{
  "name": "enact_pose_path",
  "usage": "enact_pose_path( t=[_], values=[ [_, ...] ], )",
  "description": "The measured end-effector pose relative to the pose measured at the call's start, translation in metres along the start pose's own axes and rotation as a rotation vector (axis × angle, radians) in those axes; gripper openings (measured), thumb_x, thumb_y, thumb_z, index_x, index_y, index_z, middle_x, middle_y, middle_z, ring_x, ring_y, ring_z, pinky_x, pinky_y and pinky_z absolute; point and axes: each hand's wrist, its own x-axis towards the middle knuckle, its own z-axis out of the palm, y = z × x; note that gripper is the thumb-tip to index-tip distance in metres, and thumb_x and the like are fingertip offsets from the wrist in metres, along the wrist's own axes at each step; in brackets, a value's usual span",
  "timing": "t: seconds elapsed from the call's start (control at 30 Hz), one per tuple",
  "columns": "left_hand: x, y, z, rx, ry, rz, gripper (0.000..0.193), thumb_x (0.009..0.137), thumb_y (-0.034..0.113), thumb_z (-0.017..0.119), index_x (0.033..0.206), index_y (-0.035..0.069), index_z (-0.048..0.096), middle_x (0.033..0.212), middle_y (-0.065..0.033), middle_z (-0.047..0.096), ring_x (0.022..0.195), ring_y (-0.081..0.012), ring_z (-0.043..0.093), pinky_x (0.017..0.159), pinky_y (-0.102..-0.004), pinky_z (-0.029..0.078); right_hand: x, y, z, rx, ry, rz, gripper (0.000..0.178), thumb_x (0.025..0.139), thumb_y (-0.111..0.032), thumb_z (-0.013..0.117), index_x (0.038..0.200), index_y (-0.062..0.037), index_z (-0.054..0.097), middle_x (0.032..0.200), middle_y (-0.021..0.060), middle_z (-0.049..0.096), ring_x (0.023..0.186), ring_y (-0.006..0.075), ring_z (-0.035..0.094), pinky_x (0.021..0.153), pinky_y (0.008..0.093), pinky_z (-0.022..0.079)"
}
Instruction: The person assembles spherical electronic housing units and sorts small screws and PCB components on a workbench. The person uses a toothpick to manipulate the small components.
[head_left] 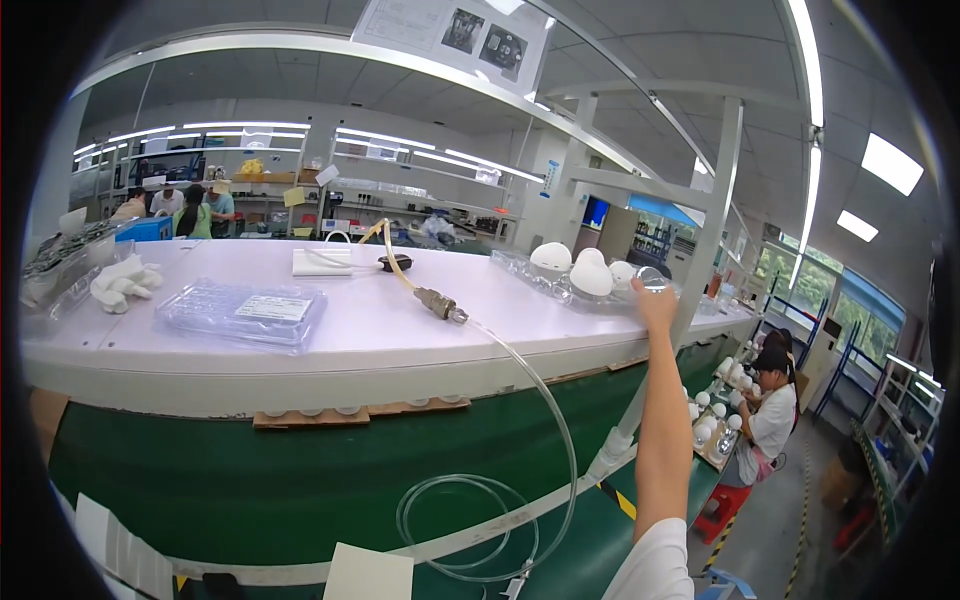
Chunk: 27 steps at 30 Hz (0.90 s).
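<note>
My right arm stretches up across the right side, and my right hand closes at the right end of a clear plastic tray on the raised white shelf. Shiny clear plastic shows right at the fingers, which are partly hidden. Several white round domes sit in the tray, the nearest a larger white dome just left of my hand. My left hand is out of view.
On the shelf lie stacked clear blister trays, white gloves and a metal connector with clear hose hanging down. A metal post stands beside my arm. Right, a person sits at a bench with white bulbs.
</note>
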Motion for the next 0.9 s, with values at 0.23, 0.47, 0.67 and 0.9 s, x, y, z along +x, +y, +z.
enact_pose_path(
  t=[0.23,0.47,0.67,0.9],
  values=[
    [0.0,0.0,0.009,0.056,0.14,0.058,0.034,0.088,0.015,0.077,0.121,0.015,0.066,0.127,-0.008,0.066,0.114,-0.0364,0.063,0.097,-0.0486,0.052,0.007,0.009,0.003,-0.044,0.078,-0.149,0.08,0.076,-0.054,0.087,0.127,0.0039,0.066,0.12,0.023,0.073,0.112,0.0371,0.07,0.096,0.0458,0.053],
    [-0.003,0.004,0.003,0.094,0.175,0.086,0.036,0.088,0.014,0.077,0.121,0.015,0.064,0.127,-0.0081,0.065,0.112,-0.0366,0.063,0.096,-0.0484,0.052,-0.035,-0.041,-0.023,0.138,-0.264,-0.211,0.075,0.084,-0.06,0.078,0.119,0.0051,0.07,0.114,0.0226,0.074,0.106,0.0362,0.071,0.093,0.0438,0.053],
    [-0.001,0.004,0.001,0.054,0.169,0.102,0.034,0.088,0.012,0.076,0.12,0.014,0.064,0.124,-0.0095,0.065,0.111,-0.0371,0.063,0.095,-0.049,0.052,-0.019,-0.02,-0.013,-0.015,-0.148,-0.15,0.095,0.084,-0.067,0.074,0.136,0.0112,0.057,0.129,0.03,0.067,0.122,0.0388,0.066,0.103,0.0445,0.05],
    [-0.002,0.005,0.004,0.06,0.171,0.088,0.029,0.089,0.013,0.075,0.116,0.013,0.066,0.123,-0.0104,0.066,0.111,-0.0365,0.063,0.096,-0.0495,0.052,-0.014,-0.013,-0.011,-0.048,-0.254,-0.257,0.104,0.082,-0.067,0.075,0.145,0.0118,0.05,0.137,0.0332,0.062,0.13,0.0423,0.061,0.109,0.0448,0.047]
  ],
)
